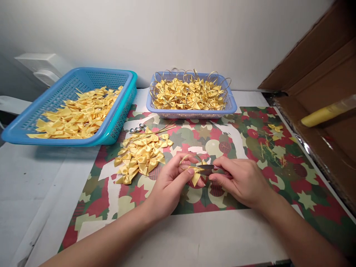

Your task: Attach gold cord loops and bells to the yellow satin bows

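Note:
Between the thumb and fingers of my left hand [176,176] is a yellow ribbon bow [195,178] with a loop of gold cord [183,160] rising from it. My right hand [241,180] is wrapped round a pair of scissors [206,170], whose dark blades point left and meet the bow at the cord. Most of the scissors' handle is hidden by my fingers. Left of my left hand lies a loose pile of yellow bows [140,157], with straight gold cords [155,133] across its top. Several small silvery pieces [136,129] sit just behind the pile.
A blue basket [19,129] of bows, nested in a turquoise one [118,124], stands at the left. At the back, another blue basket [191,112] holds bows with cord loops. Cord scraps [274,150] lie right, beside a cardboard box [319,85] and yellow tube [322,115].

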`<state>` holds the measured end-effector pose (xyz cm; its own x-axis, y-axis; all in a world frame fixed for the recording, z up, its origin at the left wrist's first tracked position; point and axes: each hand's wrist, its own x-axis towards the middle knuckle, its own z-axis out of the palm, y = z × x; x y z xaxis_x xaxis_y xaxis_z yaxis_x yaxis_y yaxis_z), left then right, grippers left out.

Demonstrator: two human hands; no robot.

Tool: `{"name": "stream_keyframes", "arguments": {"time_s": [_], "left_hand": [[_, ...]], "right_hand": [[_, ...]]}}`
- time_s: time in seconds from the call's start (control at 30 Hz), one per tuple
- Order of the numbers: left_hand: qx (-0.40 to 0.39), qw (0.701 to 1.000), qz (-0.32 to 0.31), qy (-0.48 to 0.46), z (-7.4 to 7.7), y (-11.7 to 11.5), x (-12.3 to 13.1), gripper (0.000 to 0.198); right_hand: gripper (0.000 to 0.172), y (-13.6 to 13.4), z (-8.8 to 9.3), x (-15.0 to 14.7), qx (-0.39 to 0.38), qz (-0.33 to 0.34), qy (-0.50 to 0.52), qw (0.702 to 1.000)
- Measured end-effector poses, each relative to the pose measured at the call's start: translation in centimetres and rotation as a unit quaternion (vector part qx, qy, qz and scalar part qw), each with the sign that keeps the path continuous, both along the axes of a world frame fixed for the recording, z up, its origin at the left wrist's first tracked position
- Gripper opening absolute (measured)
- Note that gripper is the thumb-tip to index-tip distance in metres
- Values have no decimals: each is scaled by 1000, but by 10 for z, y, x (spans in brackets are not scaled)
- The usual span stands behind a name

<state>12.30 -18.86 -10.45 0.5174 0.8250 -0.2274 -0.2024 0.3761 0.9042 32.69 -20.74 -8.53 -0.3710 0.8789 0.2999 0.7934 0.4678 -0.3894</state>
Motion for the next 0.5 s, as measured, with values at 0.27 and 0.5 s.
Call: {"name": "stream_keyframes", "arguments": {"time_s": [0.27, 0.5], "left_hand": [[6, 1000, -5, -10, 3, 1, 2, 9], [8, 1000, 0, -8, 5, 0, 2, 10]], "right_hand": [[44, 0, -3, -2, 10, 2, -8, 1000], [45, 0, -3, -2, 0, 14, -1, 1000]]}}
